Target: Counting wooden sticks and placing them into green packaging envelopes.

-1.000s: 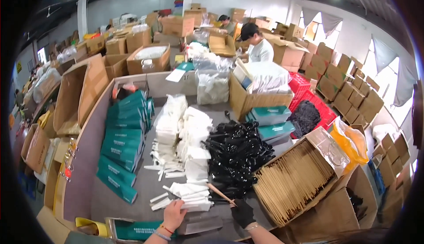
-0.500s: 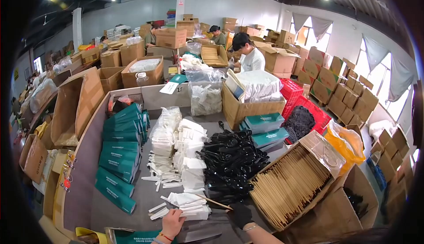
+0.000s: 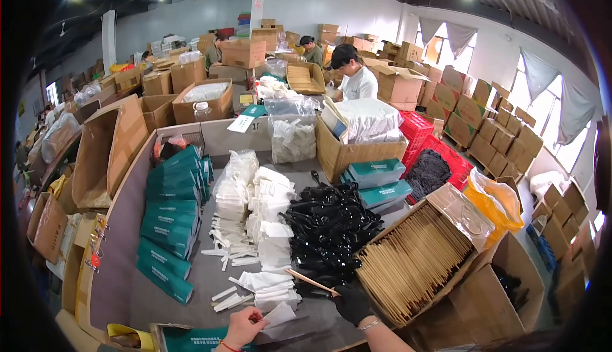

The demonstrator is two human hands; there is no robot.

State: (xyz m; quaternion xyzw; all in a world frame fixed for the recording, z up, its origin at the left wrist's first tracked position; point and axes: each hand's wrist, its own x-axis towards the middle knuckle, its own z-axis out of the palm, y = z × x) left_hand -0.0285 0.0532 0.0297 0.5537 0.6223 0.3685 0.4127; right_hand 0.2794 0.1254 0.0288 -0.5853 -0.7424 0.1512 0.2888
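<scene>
My left hand (image 3: 245, 326), bare with a red cord at its wrist, pinches a small white paper packet (image 3: 279, 315) just in front of a loose heap of white packets (image 3: 266, 288). In my right hand (image 3: 352, 305), which wears a black glove, is a pair of wooden chopsticks (image 3: 312, 281) pointing left over the heap. A pile of black plastic spoons (image 3: 331, 224) lies ahead of the right hand. To its right stands a tilted carton full of wooden chopsticks (image 3: 414, 263). Near the left hand, a green printed sleeve (image 3: 194, 338) lies at the table's front edge.
Stacks of green sleeves (image 3: 169, 224) line the left side of the table (image 3: 210, 282). Beyond the spoons are green packs (image 3: 382, 189), a carton (image 3: 357, 157) and a red crate (image 3: 417, 136). A low partition encloses the table. A co-worker (image 3: 358, 81) in white stands behind it.
My left hand has drawn a white packet off the heap, toward me. My right hand has shifted slightly up with the chopsticks, which are seen more fully.
</scene>
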